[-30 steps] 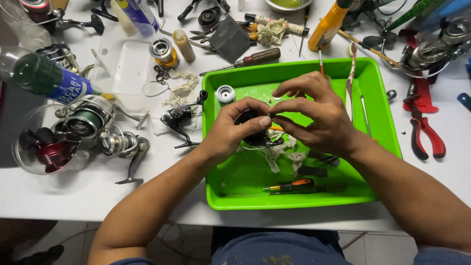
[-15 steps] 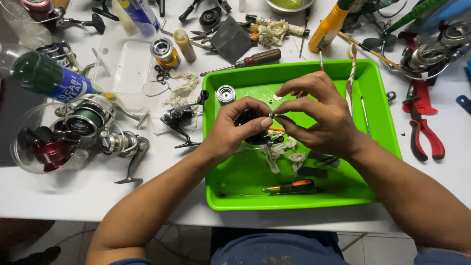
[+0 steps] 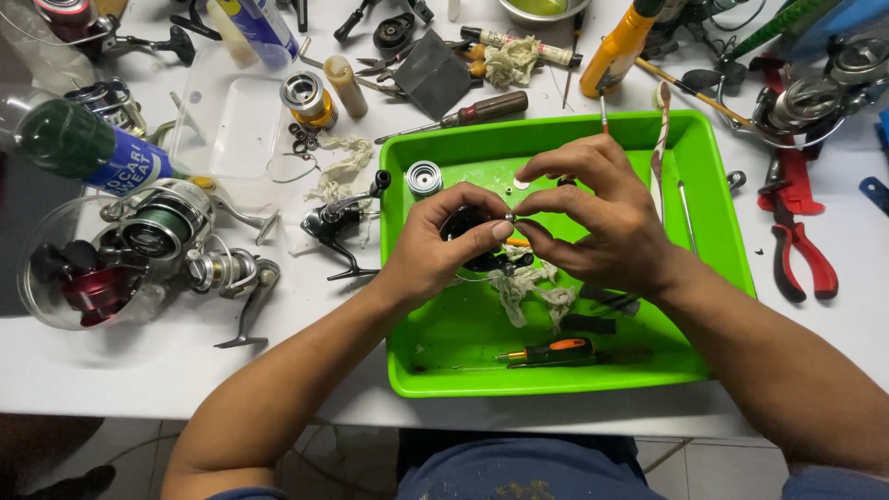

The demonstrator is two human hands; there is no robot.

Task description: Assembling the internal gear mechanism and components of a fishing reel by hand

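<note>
Over the green plastic tray [image 3: 713, 176], the left hand [image 3: 435, 245] is cupping a black fishing-reel body [image 3: 463, 227], its fingers wrapping round it, while the right hand [image 3: 602, 218] is pinching a tiny silvery part [image 3: 512, 218] between thumb and forefinger right against that body. Both hands are meeting just above a crumpled rag [image 3: 528, 287] lying in the tray. A silver spool [image 3: 424, 178] is sitting in the tray's far left corner, and an orange-handled screwdriver [image 3: 546, 352] is lying near its front wall
</note>
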